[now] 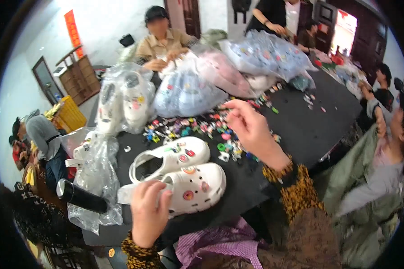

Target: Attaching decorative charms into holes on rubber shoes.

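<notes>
Two white clogs lie side by side on the black table, dotted with small coloured charms. My left hand (pixel 150 210) is curled at the heel end of the nearer clog (pixel 199 188), its fingers and thumb around the edge by the strap. Behind it rests the farther clog (pixel 188 152), untouched, its heel strap standing to the left. Above the near side of a loose heap of charms (pixel 211 123), my right hand (pixel 251 132) is raised with fingers bent and apart. Nothing shows between those fingers.
Bagged white clogs (pixel 125 98) and bagged blue clogs (pixel 188 92) line the table's far side. At the left lie a crumpled clear bag (pixel 96 172) and a black cylindrical bottle (pixel 83 196). A person (pixel 161 45) works across the table; others are around it.
</notes>
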A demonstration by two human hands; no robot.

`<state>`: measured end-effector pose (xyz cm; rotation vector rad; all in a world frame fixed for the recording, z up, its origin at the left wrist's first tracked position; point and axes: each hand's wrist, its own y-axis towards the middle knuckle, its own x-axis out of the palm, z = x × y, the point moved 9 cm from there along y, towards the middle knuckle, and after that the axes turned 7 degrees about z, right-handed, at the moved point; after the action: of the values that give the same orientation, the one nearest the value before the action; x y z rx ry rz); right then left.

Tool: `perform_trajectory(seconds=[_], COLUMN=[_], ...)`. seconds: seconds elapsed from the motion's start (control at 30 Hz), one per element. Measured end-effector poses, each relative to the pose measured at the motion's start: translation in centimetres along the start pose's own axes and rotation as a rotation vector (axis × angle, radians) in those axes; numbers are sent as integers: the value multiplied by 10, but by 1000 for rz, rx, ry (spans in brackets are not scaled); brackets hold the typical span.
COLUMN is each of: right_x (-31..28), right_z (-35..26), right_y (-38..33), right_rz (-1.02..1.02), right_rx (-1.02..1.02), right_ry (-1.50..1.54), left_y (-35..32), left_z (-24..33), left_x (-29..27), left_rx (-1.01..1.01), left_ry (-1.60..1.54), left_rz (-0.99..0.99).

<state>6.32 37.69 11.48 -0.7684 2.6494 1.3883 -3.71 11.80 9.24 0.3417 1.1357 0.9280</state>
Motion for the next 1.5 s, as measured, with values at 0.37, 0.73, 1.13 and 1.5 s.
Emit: perform_trajectory(seconds=[0.37, 0.73, 1.13, 1.5], right_x=[9, 95, 134, 176], right_z=[-139, 95, 59, -6], right_y=[7, -3, -16, -47], right_rz=[64, -324, -439, -656], right_rx=[-747, -36, -92, -459], right_ry=[72, -128, 91, -36], left_y=[-3, 0, -2, 13], left_z=[-8, -12, -16, -35], left_x=[47, 48, 45, 36], left_rx=[113, 75, 79, -73], left_ry=[286, 221, 226, -8], left_rz=[-105, -53, -48, 70])
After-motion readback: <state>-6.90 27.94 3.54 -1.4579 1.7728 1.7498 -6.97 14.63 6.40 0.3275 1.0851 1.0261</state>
